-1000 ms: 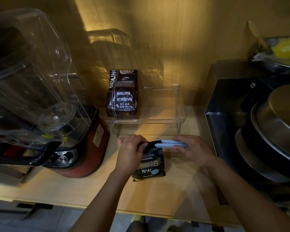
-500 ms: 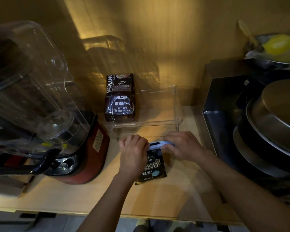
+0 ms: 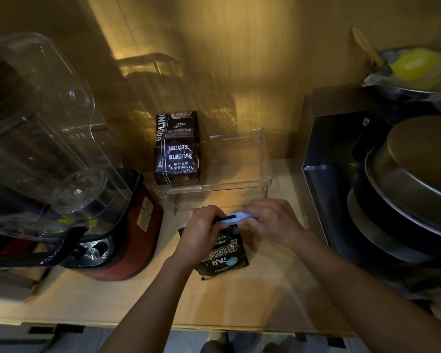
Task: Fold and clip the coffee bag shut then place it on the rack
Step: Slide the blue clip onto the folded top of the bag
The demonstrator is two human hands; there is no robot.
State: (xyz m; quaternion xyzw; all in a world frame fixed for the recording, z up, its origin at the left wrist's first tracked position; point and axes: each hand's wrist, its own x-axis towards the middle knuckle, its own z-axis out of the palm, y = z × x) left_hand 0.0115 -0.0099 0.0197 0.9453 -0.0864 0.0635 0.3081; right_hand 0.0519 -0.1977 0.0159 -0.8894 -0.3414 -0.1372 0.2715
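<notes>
**Two hands press a clip onto the coffee bag**

While the small black coffee bag [image 3: 223,256] stands on the wooden counter [image 3: 265,296], both hands work at its top. The left hand [image 3: 203,234] is curled tight around the bag's upper left corner. The right hand [image 3: 273,221] grips the right end of a pale blue clip [image 3: 236,217] that lies across the top of the bag. Just behind the hands sits a clear rack [image 3: 262,174] on thin legs. A bigger brown coffee bag [image 3: 176,149] stands on its left side. A red blender [image 3: 117,225] is off to the left.
</notes>
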